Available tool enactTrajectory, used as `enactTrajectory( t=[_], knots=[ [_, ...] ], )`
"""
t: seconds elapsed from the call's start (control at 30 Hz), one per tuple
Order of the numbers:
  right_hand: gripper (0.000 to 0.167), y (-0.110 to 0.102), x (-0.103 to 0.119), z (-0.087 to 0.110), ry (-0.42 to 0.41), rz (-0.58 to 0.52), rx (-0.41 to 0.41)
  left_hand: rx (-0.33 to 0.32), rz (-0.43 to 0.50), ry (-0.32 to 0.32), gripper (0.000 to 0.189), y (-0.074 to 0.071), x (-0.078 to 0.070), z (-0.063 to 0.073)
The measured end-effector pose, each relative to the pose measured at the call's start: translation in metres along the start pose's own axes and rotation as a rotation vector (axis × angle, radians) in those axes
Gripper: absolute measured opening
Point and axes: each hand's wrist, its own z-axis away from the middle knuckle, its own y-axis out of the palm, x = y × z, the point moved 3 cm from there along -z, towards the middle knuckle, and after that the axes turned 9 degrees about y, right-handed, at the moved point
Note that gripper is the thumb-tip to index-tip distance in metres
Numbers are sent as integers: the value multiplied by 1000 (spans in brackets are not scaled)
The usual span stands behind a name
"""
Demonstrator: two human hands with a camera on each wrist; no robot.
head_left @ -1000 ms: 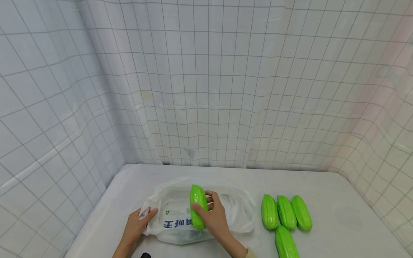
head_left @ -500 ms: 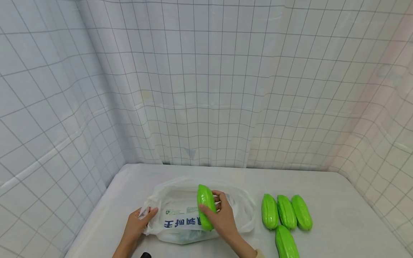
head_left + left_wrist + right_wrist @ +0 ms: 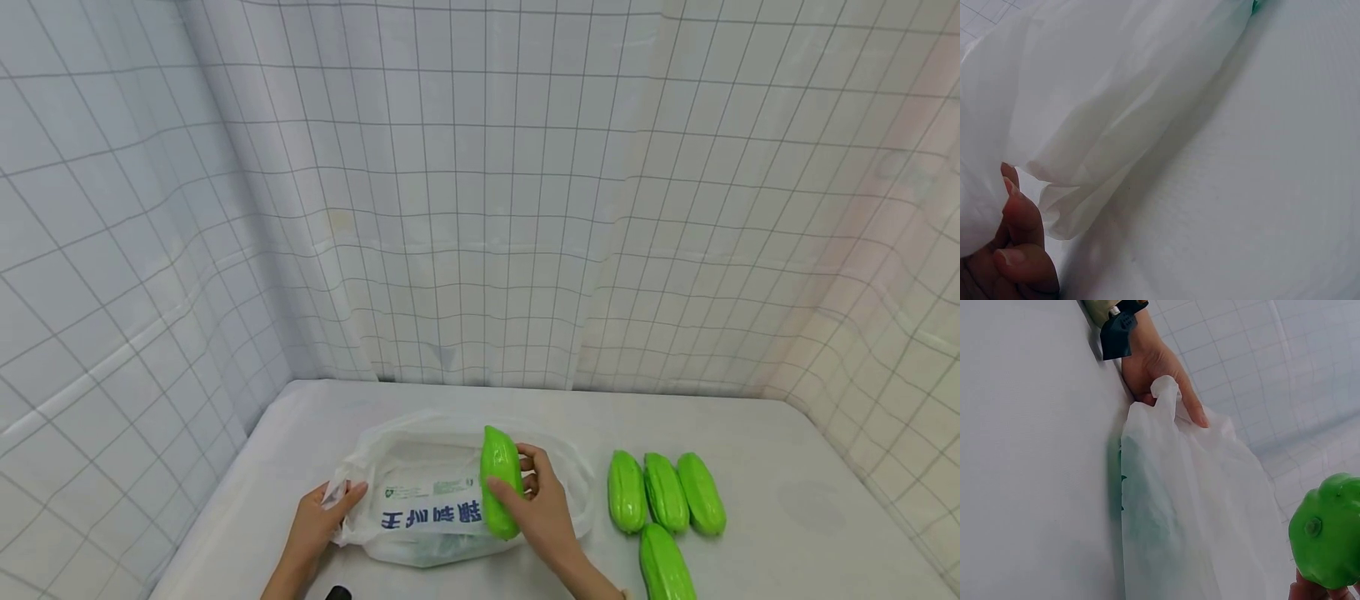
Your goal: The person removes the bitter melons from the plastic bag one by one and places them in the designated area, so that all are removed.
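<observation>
My left hand [image 3: 318,517] grips the gathered left edge of a thin white plastic bag [image 3: 431,550] with blue lettering, lying with its mouth spread. In the left wrist view, its fingers [image 3: 1025,265] curl at the bag's edge. A bright green, ribbed, glossy gourd [image 3: 501,471] is in my right hand [image 3: 543,508], thumb on the near side and fingers behind. It is held over the right half of the bag's mouth. The right wrist view shows one rounded end of this gourd [image 3: 1325,534] beside the bag's wall [image 3: 1197,500].
Several similar gourds lie right of the bag: three side by side [image 3: 666,493] and one nearer the front edge [image 3: 666,565]. A small black object [image 3: 339,593] shows at the bottom edge. White gridded curtains [image 3: 480,250] enclose the white table [image 3: 795,483].
My right hand has moved to the right with the gourd, uncovering more of the blue lettering on the bag. The left hand and the bag have stayed in place.
</observation>
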Motion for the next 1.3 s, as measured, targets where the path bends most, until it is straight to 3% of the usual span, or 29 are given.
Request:
enactTrajectory(
  t=[0.37,1.3],
  knots=[
    [57,-22,1,5,61,-61,4,7,19,-5,45,1,0,0],
    [56,-61,-9,18,141,-112,-97,6,26,-10,47,0,-1,1]
  ],
)
